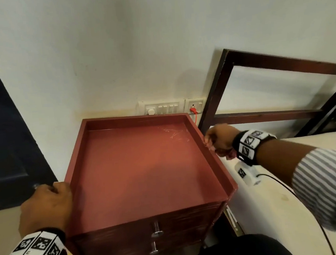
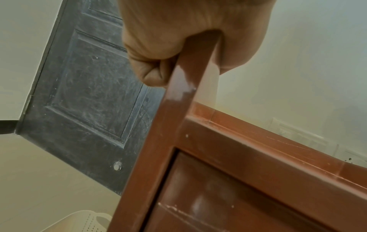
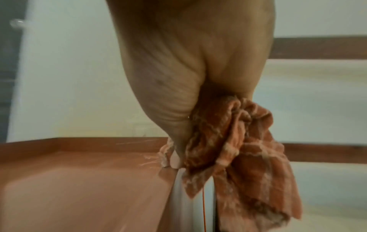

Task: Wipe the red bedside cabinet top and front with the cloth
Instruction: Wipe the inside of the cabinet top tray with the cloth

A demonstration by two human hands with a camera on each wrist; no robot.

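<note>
In the head view the cloth [image 1: 231, 152] is almost wholly hidden inside the right hand [image 1: 219, 140], only a scrap showing beneath the fist. The right wrist view is smeared with blur, so the cloth's [image 3: 238, 141] pattern reads only as pale lines on orange, and the fingers are out of sight behind the palm. The left hand [image 2: 178, 39] is cut off by the top edge of the left wrist view, its thumb hidden behind the cabinet [image 2: 238, 157] rim. The cabinet's lower front [image 1: 147, 248] runs off the bottom of the head view. The switch panel [image 1: 161, 108] is too small to read.
</note>
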